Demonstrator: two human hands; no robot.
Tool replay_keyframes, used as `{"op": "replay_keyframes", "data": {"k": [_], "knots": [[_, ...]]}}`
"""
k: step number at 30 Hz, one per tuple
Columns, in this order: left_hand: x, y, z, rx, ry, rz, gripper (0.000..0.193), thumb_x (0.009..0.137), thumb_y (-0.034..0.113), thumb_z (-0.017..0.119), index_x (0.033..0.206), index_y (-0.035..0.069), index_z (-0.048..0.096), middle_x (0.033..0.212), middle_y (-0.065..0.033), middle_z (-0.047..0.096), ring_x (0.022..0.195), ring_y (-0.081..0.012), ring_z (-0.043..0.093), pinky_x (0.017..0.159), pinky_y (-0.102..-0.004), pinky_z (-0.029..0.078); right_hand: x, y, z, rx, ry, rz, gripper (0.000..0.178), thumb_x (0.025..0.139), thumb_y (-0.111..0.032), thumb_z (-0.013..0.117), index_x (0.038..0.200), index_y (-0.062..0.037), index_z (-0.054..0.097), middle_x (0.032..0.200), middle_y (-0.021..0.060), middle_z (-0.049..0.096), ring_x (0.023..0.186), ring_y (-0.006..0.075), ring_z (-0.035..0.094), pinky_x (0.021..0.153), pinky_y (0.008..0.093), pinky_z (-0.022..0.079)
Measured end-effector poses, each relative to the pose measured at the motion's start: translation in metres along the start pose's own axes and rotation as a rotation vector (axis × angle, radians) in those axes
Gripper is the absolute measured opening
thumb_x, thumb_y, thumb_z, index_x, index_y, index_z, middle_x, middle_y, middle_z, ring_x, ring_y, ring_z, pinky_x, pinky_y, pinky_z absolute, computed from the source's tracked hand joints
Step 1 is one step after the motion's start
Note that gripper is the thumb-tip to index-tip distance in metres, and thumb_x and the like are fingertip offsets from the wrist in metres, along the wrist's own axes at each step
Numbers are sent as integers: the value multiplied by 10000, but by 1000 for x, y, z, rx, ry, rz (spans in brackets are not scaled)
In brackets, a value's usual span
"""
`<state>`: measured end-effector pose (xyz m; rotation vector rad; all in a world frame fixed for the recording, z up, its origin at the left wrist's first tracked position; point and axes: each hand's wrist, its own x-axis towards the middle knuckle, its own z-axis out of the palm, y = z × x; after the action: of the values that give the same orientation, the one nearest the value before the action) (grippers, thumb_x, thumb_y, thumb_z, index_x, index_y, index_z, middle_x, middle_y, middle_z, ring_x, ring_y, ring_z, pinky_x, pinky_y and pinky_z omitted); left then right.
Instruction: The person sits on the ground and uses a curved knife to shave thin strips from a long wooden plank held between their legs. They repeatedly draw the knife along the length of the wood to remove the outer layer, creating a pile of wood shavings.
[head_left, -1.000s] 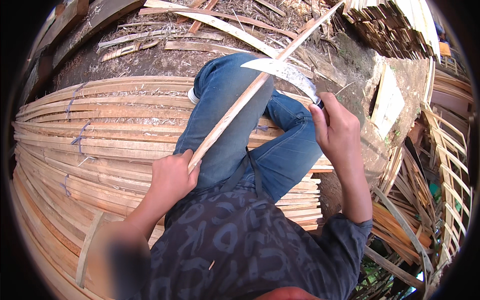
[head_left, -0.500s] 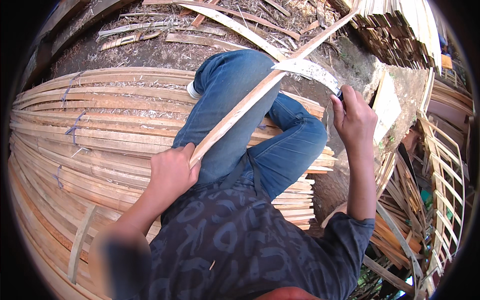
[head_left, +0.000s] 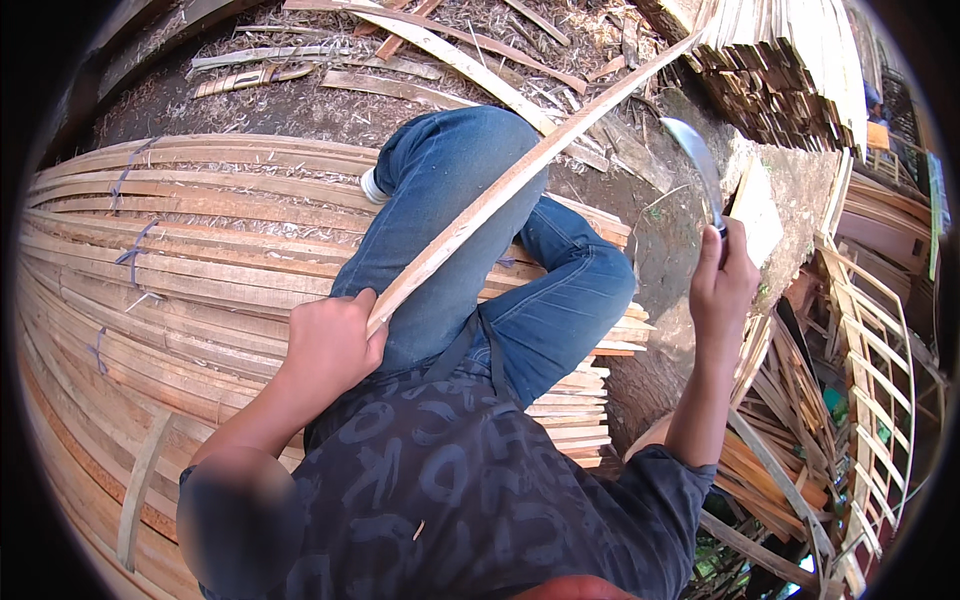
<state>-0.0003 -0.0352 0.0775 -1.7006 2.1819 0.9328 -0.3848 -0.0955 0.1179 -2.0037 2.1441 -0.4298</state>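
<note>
My left hand point(head_left: 333, 338) is closed around the near end of a long, pale wooden strip point(head_left: 500, 192). The strip slants away across my jeans-clad thigh point(head_left: 440, 215) toward the far right, where its far end reaches a stack of wood. Raised at the right, my right hand point(head_left: 724, 283) grips a curved-bladed knife point(head_left: 703, 165) by its dark handle, mostly hidden in the fingers. The bright blade points up and away, apart from the strip.
Bundles of long slats point(head_left: 200, 250), bound with purple ties, lie under and left of my legs. Stacked wood point(head_left: 775, 85) stands far right. Shavings and loose strips point(head_left: 450, 60) litter the ground ahead. A slatted wooden frame point(head_left: 880, 380) and scrap pieces lie at right.
The knife has come off the strip and swung right and back toward me, its blade now turned upward. My left hand still holds the strip in nearly the same place.
</note>
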Motion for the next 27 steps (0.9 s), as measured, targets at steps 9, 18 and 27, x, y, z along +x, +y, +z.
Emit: {"op": "replay_keyframes", "data": {"k": [9, 18, 27], "knots": [[-4, -2, 7, -32, 67, 11, 217, 853, 258, 617, 788, 55, 577, 604, -136, 603, 544, -338, 619, 501, -437, 474, 51, -26, 43, -180, 52, -157, 276, 962, -355, 547, 912, -83, 553, 681, 128, 600, 560, 348, 609, 482, 453, 455], [-7, -2, 6, -6, -9, -37, 209, 770, 242, 655, 787, 53, 568, 649, -113, 619, 592, -307, 640, 529, -421, 492, 29, 116, -18, -67, 226, 239, 320, 1015, -283, 457, 1044, 6, 591, 675, 123, 544, 598, 196, 509, 577, 350, 406], [-2, 3, 5, 44, -13, -20, 218, 754, 232, 667, 787, 49, 552, 648, -112, 610, 590, -309, 637, 529, -422, 487, 18, -57, 25, 1, -141, -220, 192, 933, -271, 605, 934, -82, 571, 668, 107, 591, 556, 321, 599, 494, 407, 452]]}}
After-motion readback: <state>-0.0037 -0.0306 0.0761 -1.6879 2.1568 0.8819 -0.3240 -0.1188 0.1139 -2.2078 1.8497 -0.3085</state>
